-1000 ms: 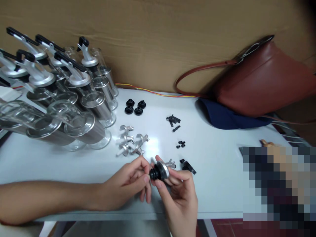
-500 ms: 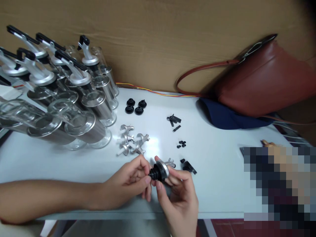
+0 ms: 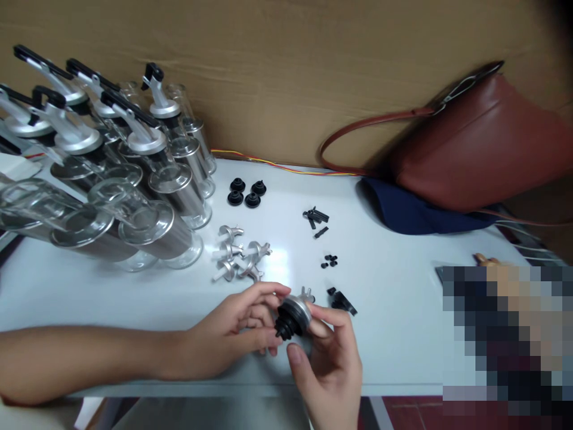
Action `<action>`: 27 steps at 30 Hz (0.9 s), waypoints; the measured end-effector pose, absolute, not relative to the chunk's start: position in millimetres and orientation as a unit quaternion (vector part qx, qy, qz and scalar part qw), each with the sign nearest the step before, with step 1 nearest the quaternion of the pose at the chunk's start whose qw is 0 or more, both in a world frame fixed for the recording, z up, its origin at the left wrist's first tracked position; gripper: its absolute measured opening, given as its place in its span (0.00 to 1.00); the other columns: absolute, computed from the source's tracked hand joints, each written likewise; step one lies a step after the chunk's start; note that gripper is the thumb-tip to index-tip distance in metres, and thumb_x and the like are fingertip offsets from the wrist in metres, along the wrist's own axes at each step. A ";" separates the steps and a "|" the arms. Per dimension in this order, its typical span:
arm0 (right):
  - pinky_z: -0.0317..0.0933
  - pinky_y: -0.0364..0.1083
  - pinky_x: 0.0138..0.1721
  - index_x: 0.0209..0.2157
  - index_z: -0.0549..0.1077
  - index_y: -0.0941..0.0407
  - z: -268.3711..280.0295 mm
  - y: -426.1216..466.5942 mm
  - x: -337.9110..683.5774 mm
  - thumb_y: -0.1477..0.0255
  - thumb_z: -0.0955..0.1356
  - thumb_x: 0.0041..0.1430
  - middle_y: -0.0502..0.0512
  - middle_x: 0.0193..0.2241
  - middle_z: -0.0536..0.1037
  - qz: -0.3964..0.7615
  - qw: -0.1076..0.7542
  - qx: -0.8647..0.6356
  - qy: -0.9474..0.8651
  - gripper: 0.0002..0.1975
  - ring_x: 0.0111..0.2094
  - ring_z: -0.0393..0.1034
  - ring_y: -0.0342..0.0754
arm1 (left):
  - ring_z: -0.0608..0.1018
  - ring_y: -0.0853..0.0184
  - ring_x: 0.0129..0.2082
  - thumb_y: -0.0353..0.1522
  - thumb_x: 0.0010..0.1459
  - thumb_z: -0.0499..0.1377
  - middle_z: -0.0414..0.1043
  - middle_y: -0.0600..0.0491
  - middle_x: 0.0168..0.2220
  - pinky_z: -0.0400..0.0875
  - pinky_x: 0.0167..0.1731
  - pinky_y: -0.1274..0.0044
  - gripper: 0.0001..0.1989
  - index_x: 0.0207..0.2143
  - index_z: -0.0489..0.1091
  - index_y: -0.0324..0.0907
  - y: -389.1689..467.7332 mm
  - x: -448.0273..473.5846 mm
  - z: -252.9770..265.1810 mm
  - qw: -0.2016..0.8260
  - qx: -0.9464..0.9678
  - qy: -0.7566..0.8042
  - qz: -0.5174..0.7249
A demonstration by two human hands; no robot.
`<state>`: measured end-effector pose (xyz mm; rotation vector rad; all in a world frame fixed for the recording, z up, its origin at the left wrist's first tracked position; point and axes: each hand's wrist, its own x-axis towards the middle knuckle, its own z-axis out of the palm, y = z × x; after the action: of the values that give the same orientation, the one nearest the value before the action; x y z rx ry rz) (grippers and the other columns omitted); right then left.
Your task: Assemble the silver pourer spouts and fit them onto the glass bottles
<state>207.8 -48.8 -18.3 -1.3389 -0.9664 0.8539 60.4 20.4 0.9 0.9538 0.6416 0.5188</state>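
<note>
Near the table's front edge, both hands are around a bottle pourer (image 3: 293, 313) with a silver cap and a black ribbed rubber stopper. The stopper is tilted down to the left. My right hand (image 3: 329, 352) supports the silver side with its fingers, its thumb a little apart from the stopper. My left hand (image 3: 250, 319) has its index finger on the cap's rim and its thumb at the stopper's tip. Just right of the pourer lie black levers (image 3: 344, 303). Several silver pourer spouts (image 3: 242, 254) lie loose beyond my left hand.
Glass-and-steel bottles (image 3: 156, 230) crowd the left, several topped with lever pourers (image 3: 145, 140). Farther back sit black rubber stoppers (image 3: 244, 192), thin black pieces (image 3: 317, 216) and tiny black caps (image 3: 330, 261). A brown bag (image 3: 483, 143) and dark blue cloth (image 3: 416, 212) occupy the back right.
The pourer has tipped so its stopper points lower. My left index finger has moved up to the cap's rim, and my right thumb has come away from the stopper.
</note>
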 end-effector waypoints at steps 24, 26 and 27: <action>0.71 0.45 0.37 0.45 0.69 0.51 -8.9 -43.0 202.8 0.70 0.66 0.58 0.52 0.34 0.83 0.423 0.554 -0.561 -0.447 0.12 0.33 0.78 0.48 | 0.70 0.68 0.35 0.36 0.58 0.60 0.66 0.54 0.35 0.63 0.40 0.73 0.16 0.46 0.61 0.43 24.7 57.4 5.9 0.786 0.496 0.291 0.228; 0.70 0.43 0.33 0.44 0.68 0.51 -7.2 -42.5 200.7 0.70 0.66 0.58 0.51 0.32 0.82 0.427 0.560 -0.554 -0.444 0.11 0.28 0.77 0.45 | 0.70 0.68 0.35 0.36 0.59 0.59 0.66 0.54 0.35 0.63 0.40 0.73 0.15 0.46 0.60 0.42 24.0 56.8 5.6 0.781 0.505 0.288 0.228; 0.70 0.42 0.32 0.44 0.68 0.50 -6.7 -42.1 200.4 0.70 0.67 0.58 0.50 0.31 0.82 0.428 0.561 -0.552 -0.444 0.11 0.27 0.76 0.45 | 0.70 0.68 0.34 0.35 0.59 0.59 0.65 0.54 0.34 0.63 0.39 0.73 0.15 0.45 0.60 0.42 23.8 57.0 5.8 0.779 0.507 0.291 0.228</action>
<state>200.4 -42.1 -6.7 -1.3008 -1.0461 1.0077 57.0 23.8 5.8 1.0963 0.6297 0.4928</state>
